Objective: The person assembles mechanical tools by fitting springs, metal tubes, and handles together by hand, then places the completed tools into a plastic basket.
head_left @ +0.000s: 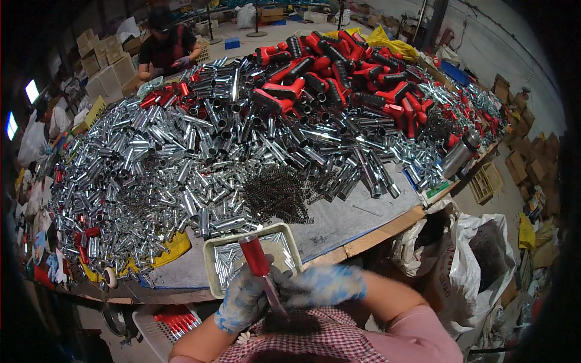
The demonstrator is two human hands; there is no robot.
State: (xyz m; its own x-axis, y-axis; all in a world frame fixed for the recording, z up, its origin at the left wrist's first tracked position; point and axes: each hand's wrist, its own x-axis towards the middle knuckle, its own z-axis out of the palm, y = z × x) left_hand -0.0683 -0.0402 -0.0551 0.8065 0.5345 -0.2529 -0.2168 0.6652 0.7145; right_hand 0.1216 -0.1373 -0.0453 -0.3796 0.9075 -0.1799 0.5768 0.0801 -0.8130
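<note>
A blue-and-white glove covers my left hand (pixel 243 299), whose fingers are closed round a tool with a red cylindrical grip (pixel 255 257), a silver rim at its upper end and a metal shaft below. Beside that shaft is my right hand (pixel 324 285), gloved alike and blurred by motion; its fingertips are smeared, so its grip is unclear. Just beyond both hands, a cream plastic tray (pixel 210 266) holds small silver pins (pixel 225 266). Part of the tray is hidden behind the tool and gloves.
Chrome tubes (pixel 175 139), dark springs (pixel 275 196) and red-and-black handles (pixel 333 66) are heaped across the table (pixel 339 224). White sacks (pixel 472 260) stand at right. A white basket (pixel 151 330) with red-handled pieces sits lower left. Another person (pixel 166 48) is at the far left.
</note>
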